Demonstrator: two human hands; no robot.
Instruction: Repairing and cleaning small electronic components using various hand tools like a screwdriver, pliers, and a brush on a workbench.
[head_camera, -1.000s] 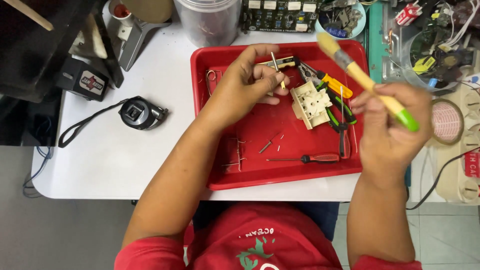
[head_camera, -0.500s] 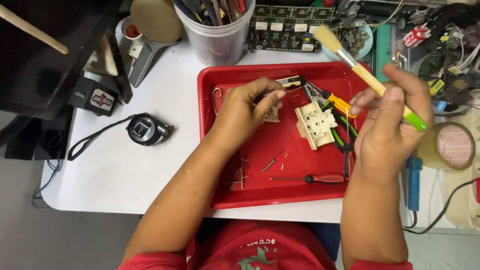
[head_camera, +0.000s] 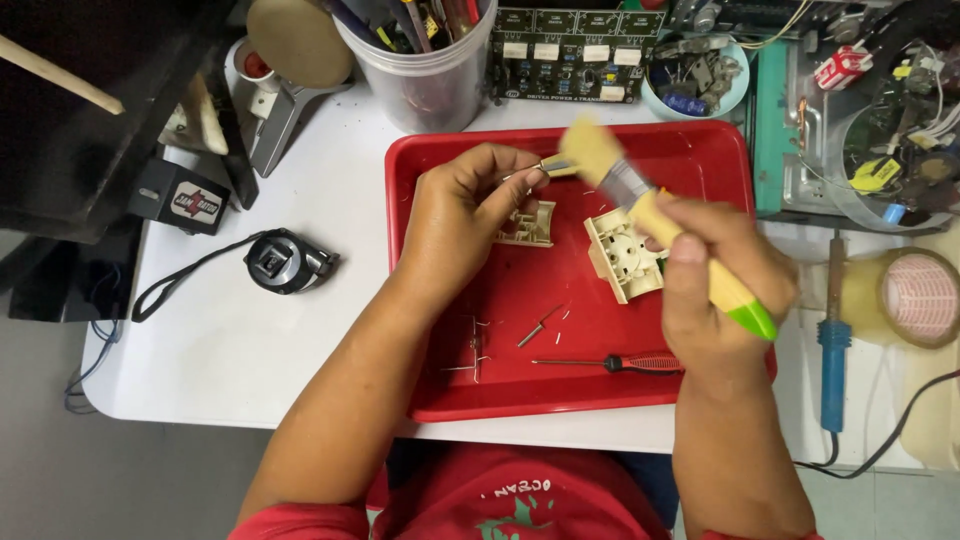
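Both hands are engaged over the red tray (head_camera: 440, 395). Left hand (head_camera: 465, 215) is closed in a pinch on a small metal part (head_camera: 556, 167), held above the tray's upper half; right hand (head_camera: 715, 285) is wrapped tight round the yellow-and-green handle of a paintbrush (head_camera: 640, 205), whose bristles meet the metal part at my left fingertips and show motion blur. I judge the step in hand to be brushing that part clean. Beneath the hands, on the tray floor, lie two cream plastic housing pieces: one (head_camera: 528, 225) just under my left fingers, the other (head_camera: 622, 255) beside my right hand. Nearer me lie a red-handled screwdriver (head_camera: 630, 363) and a few loose pins (head_camera: 475, 350). Continuing calls for a steady pinch and light strokes, as I judge it, since the part is small. On the white desk (head_camera: 250, 370), left of the tray, sits a tape measure (head_camera: 285, 262); right of it, a blue soldering iron (head_camera: 832, 350).
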